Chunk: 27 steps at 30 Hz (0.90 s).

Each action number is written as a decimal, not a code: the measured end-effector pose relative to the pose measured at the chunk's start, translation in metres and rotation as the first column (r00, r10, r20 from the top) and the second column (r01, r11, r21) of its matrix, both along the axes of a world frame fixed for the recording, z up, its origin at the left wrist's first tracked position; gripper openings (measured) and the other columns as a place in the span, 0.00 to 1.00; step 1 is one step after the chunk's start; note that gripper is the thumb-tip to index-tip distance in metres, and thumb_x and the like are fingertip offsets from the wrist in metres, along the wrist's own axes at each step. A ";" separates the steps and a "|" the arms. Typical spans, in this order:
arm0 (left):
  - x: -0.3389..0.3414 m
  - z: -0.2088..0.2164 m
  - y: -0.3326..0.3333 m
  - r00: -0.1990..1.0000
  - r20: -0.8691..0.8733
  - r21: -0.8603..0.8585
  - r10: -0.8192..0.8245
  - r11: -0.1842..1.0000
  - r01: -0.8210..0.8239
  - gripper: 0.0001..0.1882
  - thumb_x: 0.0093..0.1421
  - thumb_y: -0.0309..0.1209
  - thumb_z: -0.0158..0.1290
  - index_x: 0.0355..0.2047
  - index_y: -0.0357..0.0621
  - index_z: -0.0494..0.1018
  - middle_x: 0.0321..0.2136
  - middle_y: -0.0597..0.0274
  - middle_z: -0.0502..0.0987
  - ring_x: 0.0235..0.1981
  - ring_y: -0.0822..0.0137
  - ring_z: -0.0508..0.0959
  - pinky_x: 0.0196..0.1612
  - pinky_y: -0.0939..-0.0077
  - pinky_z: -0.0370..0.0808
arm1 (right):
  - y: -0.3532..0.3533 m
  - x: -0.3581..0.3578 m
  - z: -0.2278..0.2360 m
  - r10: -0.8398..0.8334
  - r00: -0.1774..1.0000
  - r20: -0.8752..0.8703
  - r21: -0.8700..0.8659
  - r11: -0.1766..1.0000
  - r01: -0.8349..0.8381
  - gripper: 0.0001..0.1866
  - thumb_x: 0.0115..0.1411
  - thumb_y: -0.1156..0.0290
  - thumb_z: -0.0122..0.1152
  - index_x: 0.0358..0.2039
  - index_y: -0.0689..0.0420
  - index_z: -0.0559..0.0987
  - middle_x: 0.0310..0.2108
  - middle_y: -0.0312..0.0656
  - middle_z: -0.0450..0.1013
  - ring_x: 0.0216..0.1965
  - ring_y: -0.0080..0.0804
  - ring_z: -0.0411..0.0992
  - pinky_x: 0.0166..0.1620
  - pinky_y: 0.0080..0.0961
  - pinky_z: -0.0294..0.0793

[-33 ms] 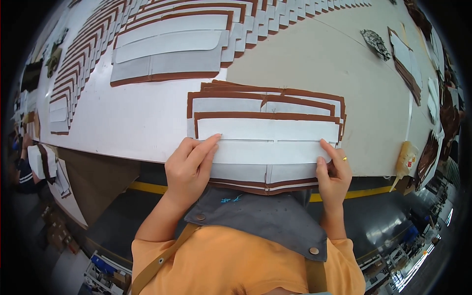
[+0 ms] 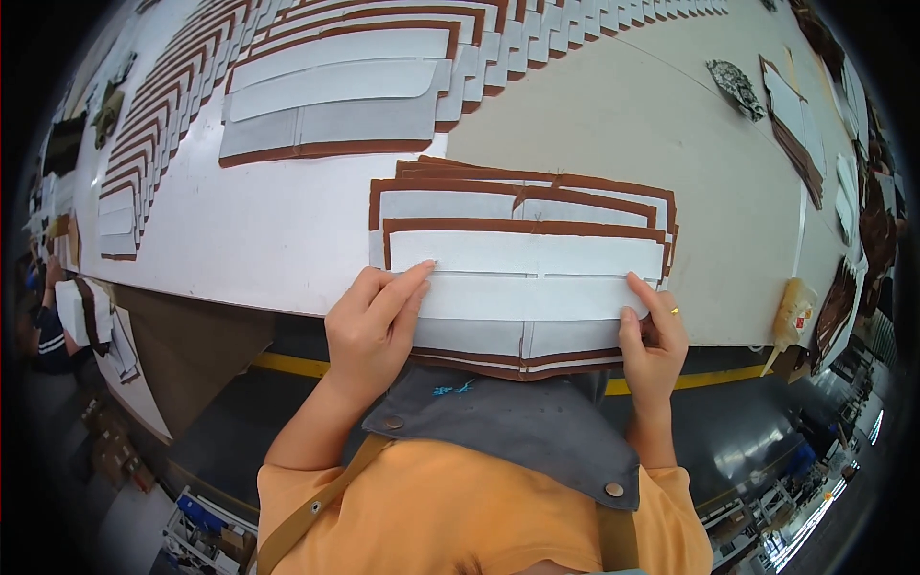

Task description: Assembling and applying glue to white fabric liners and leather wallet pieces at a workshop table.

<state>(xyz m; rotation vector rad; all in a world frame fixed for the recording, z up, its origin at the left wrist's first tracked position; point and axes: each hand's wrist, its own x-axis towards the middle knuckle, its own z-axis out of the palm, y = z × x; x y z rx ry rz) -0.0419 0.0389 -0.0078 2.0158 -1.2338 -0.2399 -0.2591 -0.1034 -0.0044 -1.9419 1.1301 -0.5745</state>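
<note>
A flat brown-edged panel with a white strip across it (image 2: pixel 537 299) lies at the near edge of the table, its lower edge close to my apron. My left hand (image 2: pixel 372 321) grips its left end, the index fingertip resting on the white surface; the thumb is partly hidden. At the right end my right hand (image 2: pixel 654 331) holds the panel's edge, index finger above and thumb below on its face. Beneath and behind it, similar brown-edged panels (image 2: pixel 585 207) are stacked, slightly fanned out.
Long overlapping rows of similar panels (image 2: pixel 335 126) cover the table's far left and back. A dark patterned bundle (image 2: pixel 735 88) and more brown-and-white pieces (image 2: pixel 793 129) lie at the right. A plastic glue bottle (image 2: pixel 792 314) sits near the right front edge of the table (image 2: pixel 249 240).
</note>
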 end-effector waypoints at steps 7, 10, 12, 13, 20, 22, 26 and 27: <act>0.001 0.003 -0.003 1.000 0.013 0.021 -0.005 1.000 0.004 0.11 0.48 0.22 0.54 0.34 0.43 0.75 0.17 0.63 0.66 0.14 0.71 0.66 0.16 0.81 0.63 | -0.002 0.001 0.003 0.012 1.000 -0.022 -0.026 1.000 -0.013 0.17 0.45 0.83 0.53 0.39 0.59 0.75 0.21 0.33 0.63 0.17 0.15 0.56 0.20 0.11 0.57; 0.001 0.007 -0.004 1.000 0.002 0.081 0.001 0.997 -0.001 0.10 0.48 0.22 0.54 0.33 0.44 0.75 0.17 0.63 0.65 0.15 0.70 0.66 0.17 0.80 0.63 | -0.004 0.003 0.005 0.034 0.999 -0.031 -0.023 0.999 -0.035 0.18 0.45 0.83 0.53 0.40 0.59 0.75 0.21 0.33 0.63 0.17 0.16 0.56 0.20 0.11 0.57; 0.002 0.008 -0.002 0.996 0.093 0.138 -0.003 0.990 -0.010 0.10 0.48 0.23 0.53 0.33 0.45 0.75 0.16 0.64 0.64 0.16 0.68 0.65 0.18 0.79 0.63 | -0.004 0.008 0.007 0.040 0.999 -0.028 -0.014 0.999 -0.040 0.19 0.45 0.83 0.52 0.41 0.59 0.74 0.20 0.33 0.62 0.17 0.16 0.56 0.20 0.12 0.57; 0.002 0.007 -0.003 0.996 0.088 0.131 -0.015 0.991 0.003 0.10 0.48 0.23 0.53 0.33 0.45 0.75 0.16 0.64 0.64 0.16 0.68 0.65 0.18 0.79 0.63 | -0.004 0.008 0.008 0.027 0.999 -0.033 -0.021 0.999 -0.028 0.19 0.45 0.83 0.52 0.41 0.59 0.74 0.20 0.33 0.62 0.17 0.16 0.56 0.20 0.12 0.57; 0.000 0.007 -0.003 0.991 0.134 0.112 -0.014 0.994 -0.001 0.10 0.49 0.21 0.52 0.33 0.44 0.74 0.15 0.63 0.62 0.16 0.69 0.63 0.19 0.78 0.62 | -0.006 0.007 0.010 0.079 0.996 -0.045 -0.028 0.996 -0.080 0.22 0.46 0.83 0.52 0.44 0.59 0.72 0.20 0.34 0.61 0.17 0.16 0.55 0.20 0.13 0.57; 0.001 0.007 -0.004 0.990 0.140 0.088 -0.021 0.996 0.009 0.09 0.50 0.20 0.51 0.33 0.42 0.74 0.15 0.63 0.61 0.14 0.70 0.61 0.18 0.79 0.60 | -0.006 0.007 0.009 0.090 0.995 -0.051 -0.032 0.995 -0.092 0.22 0.47 0.82 0.52 0.45 0.59 0.71 0.20 0.33 0.60 0.17 0.16 0.55 0.20 0.13 0.57; 0.001 0.008 -0.004 0.982 0.187 0.088 -0.035 0.996 0.019 0.09 0.50 0.20 0.50 0.33 0.42 0.74 0.15 0.62 0.61 0.15 0.69 0.62 0.19 0.78 0.60 | -0.007 0.010 0.012 0.084 0.995 -0.062 -0.010 0.996 -0.084 0.21 0.48 0.81 0.52 0.45 0.59 0.71 0.20 0.34 0.60 0.17 0.17 0.56 0.21 0.14 0.58; 0.002 0.008 -0.004 0.978 0.206 0.104 -0.043 0.994 0.021 0.09 0.50 0.19 0.50 0.33 0.41 0.73 0.15 0.62 0.61 0.16 0.68 0.62 0.19 0.78 0.61 | -0.007 0.011 0.014 0.089 0.991 -0.099 0.003 0.996 -0.090 0.20 0.49 0.80 0.52 0.45 0.58 0.71 0.20 0.34 0.60 0.17 0.18 0.56 0.21 0.14 0.59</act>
